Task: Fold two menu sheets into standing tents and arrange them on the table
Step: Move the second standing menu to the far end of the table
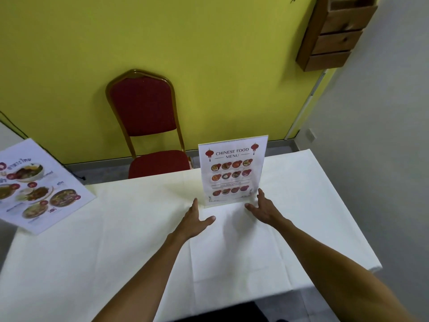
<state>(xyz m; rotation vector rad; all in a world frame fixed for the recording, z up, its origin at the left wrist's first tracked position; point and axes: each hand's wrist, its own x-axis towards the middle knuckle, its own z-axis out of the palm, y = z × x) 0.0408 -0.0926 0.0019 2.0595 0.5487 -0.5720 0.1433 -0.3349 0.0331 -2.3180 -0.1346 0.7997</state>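
Note:
A Chinese food menu sheet (232,170) stands upright as a tent on the white tablecloth (116,240), toward the far right part of the table. My left hand (195,218) rests open on the cloth just left of the tent's lower corner. My right hand (263,208) is open beside the lower right corner, fingertips close to the sheet's edge. Neither hand holds anything. A second menu sheet (34,189), printed with food photos, lies flat at the table's far left corner and hangs partly over the edge.
A red padded chair (148,126) with a gold frame stands behind the table against the yellow wall. A wooden drawer unit (336,36) hangs high at the right. The table's right edge (343,205) borders grey floor.

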